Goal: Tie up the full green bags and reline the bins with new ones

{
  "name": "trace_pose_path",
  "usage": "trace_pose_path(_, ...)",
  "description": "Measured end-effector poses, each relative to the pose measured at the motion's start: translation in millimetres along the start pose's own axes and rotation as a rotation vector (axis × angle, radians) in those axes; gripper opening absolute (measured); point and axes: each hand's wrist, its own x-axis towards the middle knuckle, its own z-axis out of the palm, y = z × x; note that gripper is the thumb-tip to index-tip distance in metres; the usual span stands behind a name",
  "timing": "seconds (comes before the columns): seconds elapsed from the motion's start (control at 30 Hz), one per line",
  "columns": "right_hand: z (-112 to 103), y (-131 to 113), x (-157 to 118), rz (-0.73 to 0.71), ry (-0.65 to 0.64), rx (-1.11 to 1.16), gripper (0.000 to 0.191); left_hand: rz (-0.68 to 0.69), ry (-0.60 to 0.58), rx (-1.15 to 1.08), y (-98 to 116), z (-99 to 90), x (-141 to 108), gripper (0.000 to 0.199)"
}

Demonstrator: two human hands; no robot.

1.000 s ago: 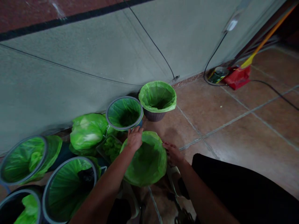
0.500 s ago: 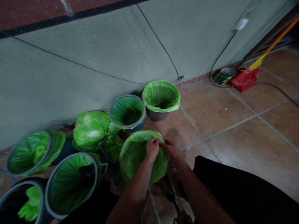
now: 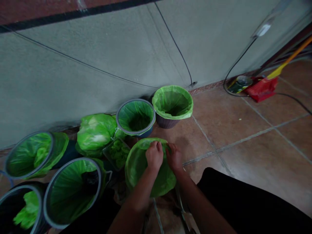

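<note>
A bin lined with a pale green bag [image 3: 136, 172] stands between my legs, the bag folded over its rim. My left hand [image 3: 154, 156] is closed above the far part of the opening, its fingertips hidden from view. Just to its right, my right hand [image 3: 175, 157] pinches the edge of the green bag at the right side of the rim. A small gap separates the two hands. Behind this bin are a grey-rimmed bin with a green liner [image 3: 125, 113] and a brown bin with a green liner [image 3: 161, 100].
More lined bins [image 3: 50, 195] crowd the left, some holding green leaves. A stuffed green bag [image 3: 94, 131] and a tray of leaves [image 3: 118, 152] sit between them. A red dustpan [image 3: 263, 89], a can [image 3: 240, 84] and a cable lie by the wall at right.
My hands have drawn slightly apart at the bag's edge; before, their fingertips met there. My left hand has shifted a little left and up. The whole view has shifted slightly.
</note>
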Motion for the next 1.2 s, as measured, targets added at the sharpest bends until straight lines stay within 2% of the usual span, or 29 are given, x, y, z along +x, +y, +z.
trace_pose_path(0.07,4.7,3.6,-0.1,0.033,-0.014,-0.008,0.035,0.210,0.045,0.074,-0.3,-11.6,14.5,0.033)
trace_pose_path(0.1,5.6,5.0,-0.1,0.050,-0.021,-0.014,0.037,0.328,0.010,0.115,-1.5,-15.9,23.7,0.031)
trace_pose_path(0.17,5.1,6.2,0.1,0.073,-0.030,-0.020,0.038,0.515,-0.143,0.220,-6.2,-21.7,43.2,0.026)
trace_pose_path(0.27,1.6,5.4,1.1,0.086,-0.049,0.008,0.039,0.637,-0.381,0.353,-17.1,-27.0,65.8,0.023)
trace_pose_path(0.33,-1.0,4.9,2.1,0.114,-0.062,0.026,0.039,0.651,-0.443,0.394,-24.6,-29.9,73.5,0.021)
trace_pose_path(0.47,-5.8,6.4,5.3,0.208,-0.144,-0.021,0.036,0.606,-0.431,0.434,-33.0,-33.6,75.7,0.021)
trace_pose_path(0.6,-12.6,8.6,13.5,0.296,-0.282,-0.046,0.023,0.565,-0.404,0.438,-32.0,-38.7,71.2,0.022)
trace_pose_path(0.7,-19.2,11.5,24.2,0.330,-0.287,-0.134,0.021,0.545,-0.303,0.384,-33.0,-50.5,62.2,0.036)
trace_pose_path(0.8,-23.5,15.6,33.7,0.337,-0.244,-0.307,0.025,0.478,-0.140,0.241,-41.5,-67.6,42.7,0.041)
trace_pose_path(0.87,-23.6,17.5,36.2,0.323,-0.238,-0.370,0.029,0.389,-0.088,0.169,-50.3,-79.2,24.4,0.037)
trace_pose_path(1.03,-19.2,20.2,30.4,0.338,-0.277,-0.406,0.043,0.161,-0.117,0.127,-69.1,-111.4,-21.9,0.032)
trace_pose_path(1.2,-17.6,34.9,12.8,0.375,-0.278,-0.314,0.056,0.083,-0.148,0.138,-72.4,-168.2,-53.8,0.032)
